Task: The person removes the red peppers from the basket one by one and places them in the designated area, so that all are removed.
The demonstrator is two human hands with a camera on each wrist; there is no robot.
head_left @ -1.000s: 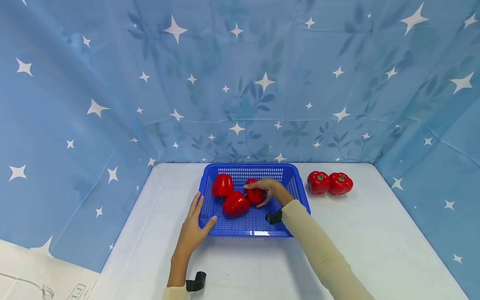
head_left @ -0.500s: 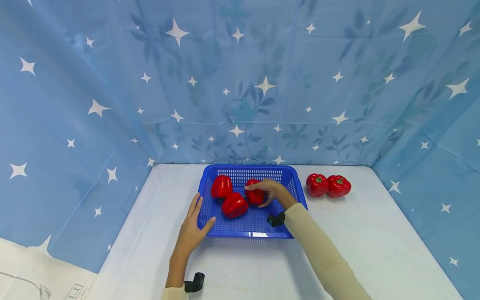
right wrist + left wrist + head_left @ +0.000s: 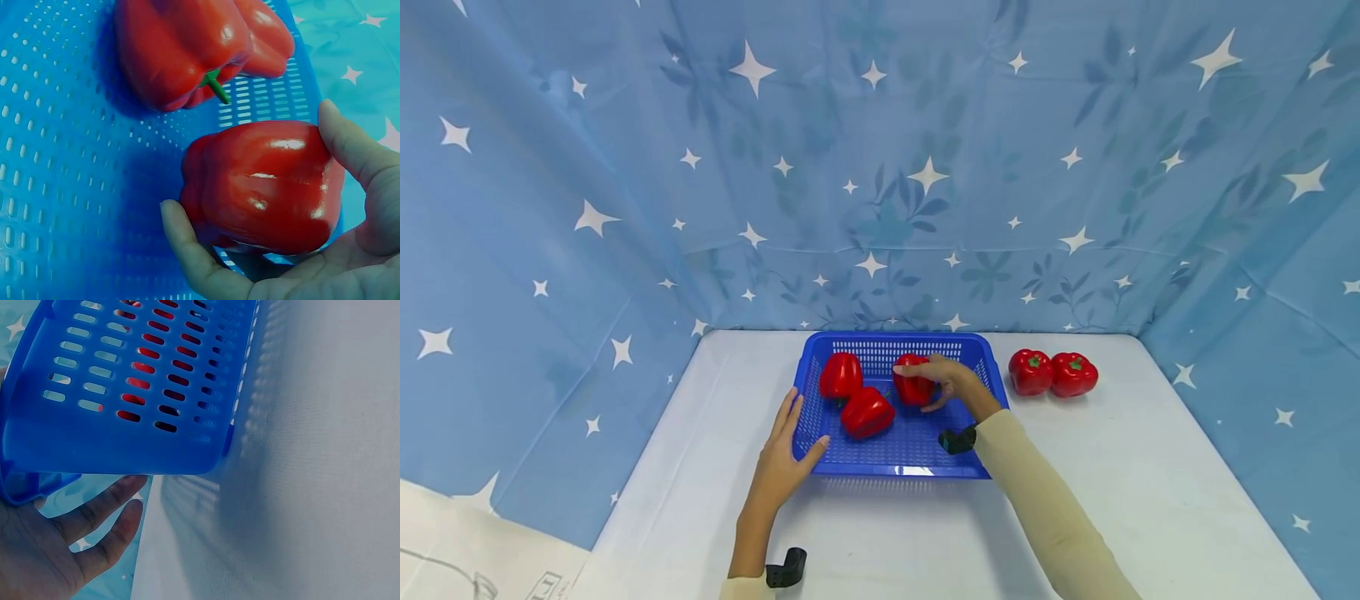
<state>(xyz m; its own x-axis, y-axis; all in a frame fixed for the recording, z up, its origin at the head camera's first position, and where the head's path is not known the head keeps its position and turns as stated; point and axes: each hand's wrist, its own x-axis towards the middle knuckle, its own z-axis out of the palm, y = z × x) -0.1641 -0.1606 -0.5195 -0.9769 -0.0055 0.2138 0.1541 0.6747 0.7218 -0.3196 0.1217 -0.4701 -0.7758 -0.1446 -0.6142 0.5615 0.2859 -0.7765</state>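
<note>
Head view: a blue slotted basket [image 3: 880, 470], taken as a clock face, is set on a white table [image 3: 1150, 483] before a blue curtain [image 3: 835, 125] printed with white stars. Between 8 and 9 o'clock, the left hand [image 3: 781, 467] is placed at the basket's side, its fingers extended and spread, nothing grasped. From 4 o'clock the right hand [image 3: 947, 380] is extended into the basket, where a glossy red pepper [image 3: 913, 385], just towards 1 o'clock from the centre, is grasped by its fingers. A second pepper [image 3: 841, 375] is contained at 10 o'clock, and a third pepper [image 3: 867, 412] near 9 o'clock, closer to the middle. Outside, at 3 o'clock, a fourth pepper [image 3: 1030, 373] and a fifth pepper [image 3: 1073, 377] are placed side by side. Left wrist view: from 9 to 12 o'clock the slotted wall is shown, with red glimpsed through it; at 8 o'clock the palm is seen, fingers stretched out below the wall. Right wrist view: towards 4 o'clock the grasped pepper is held between digits at both its ends; at 12 o'clock a green stem [image 3: 215, 86] is seen on another pepper
</note>
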